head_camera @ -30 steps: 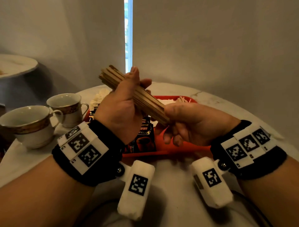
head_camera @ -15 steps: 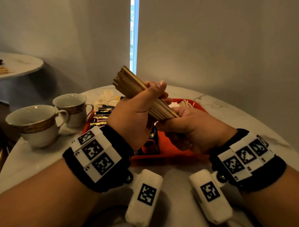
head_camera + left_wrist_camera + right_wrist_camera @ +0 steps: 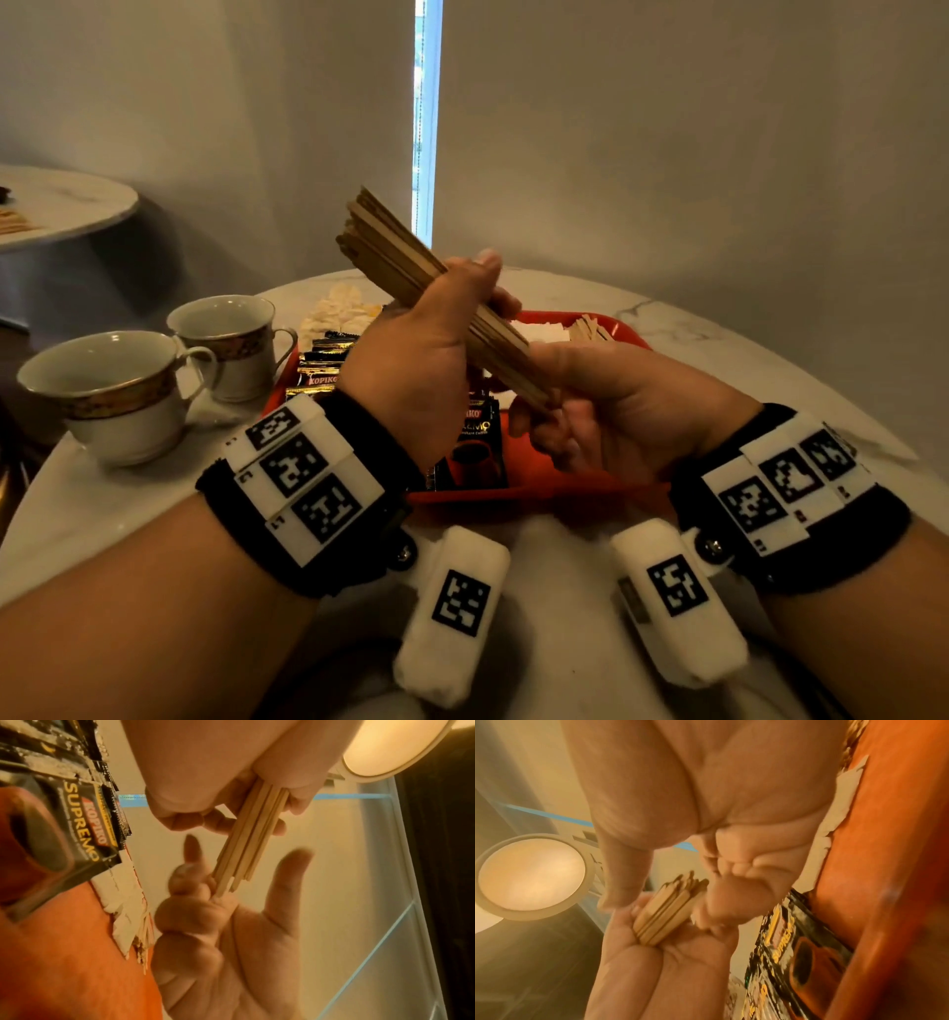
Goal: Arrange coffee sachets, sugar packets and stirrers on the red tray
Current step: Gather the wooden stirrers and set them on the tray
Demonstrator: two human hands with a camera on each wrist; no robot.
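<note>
- Bundle of thin flat wooden stirrers is up in the air over the tray, tilted, far end pointing up and away from you, near end down toward your right hand.
- Your left hand is wrapped round the middle of the bundle, fingers and thumb curled tight on it.
- Your right hand sits at the bundle's lower end; in the left wrist view the stick ends touch its curled fingers, with the thumb spread away from them. Cannot tell if it actually grips them.
- Flat red plastic tray lies right under both hands on the white marble round table.
- Black Kopiko Supremo coffee sachets lie on the tray below your left hand, more stacked at the tray's left edge.
- White sugar packets and a few loose stirrers lie on the tray's far part, beyond your right hand.
- Two white gold-banded teacups stand left of your left hand, off the tray.
</note>
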